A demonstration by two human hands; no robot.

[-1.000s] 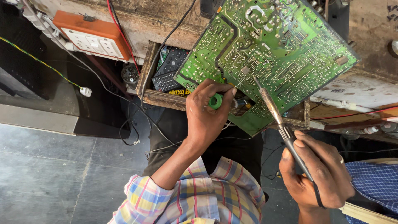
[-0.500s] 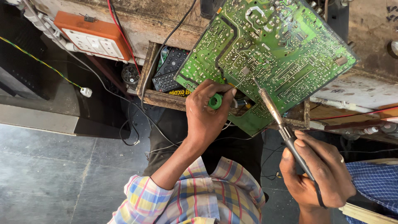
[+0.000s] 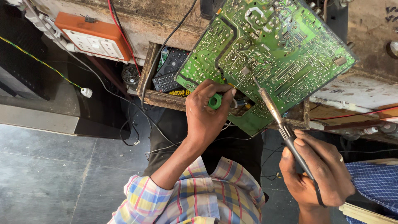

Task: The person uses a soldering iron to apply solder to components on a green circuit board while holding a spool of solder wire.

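The fingers (image 3: 224,96) of the left hand (image 3: 205,116) are curled shut around a small green spool of solder wire (image 3: 214,101), feeding a thin strand toward the board; the fingers (image 3: 309,147) of the right hand (image 3: 317,174) are wrapped closed on the black handle of a soldering iron (image 3: 271,108), whose metal tip rests on the board's solder side.

The worn wooden desk (image 3: 166,25) is rough, stained and chipped at its edge. On it lies the large green circuit board (image 3: 269,54), flat, tilted across the desk edge and partly overhanging an open drawer (image 3: 159,97); its surface is glossy, crowded with silvery joints and pale traces. To do the joint well, I judge the tip should touch pad and lead together, with the wire fed to the heated joint rather than the iron, and the board kept steady.

An orange socket box (image 3: 93,35) with a white faceplate sits at the desk's left. A dark remote control (image 3: 170,72) with small rubbery keys lies in the drawer. A red wire (image 3: 118,29) and a black wire (image 3: 166,45) trail over the edge.
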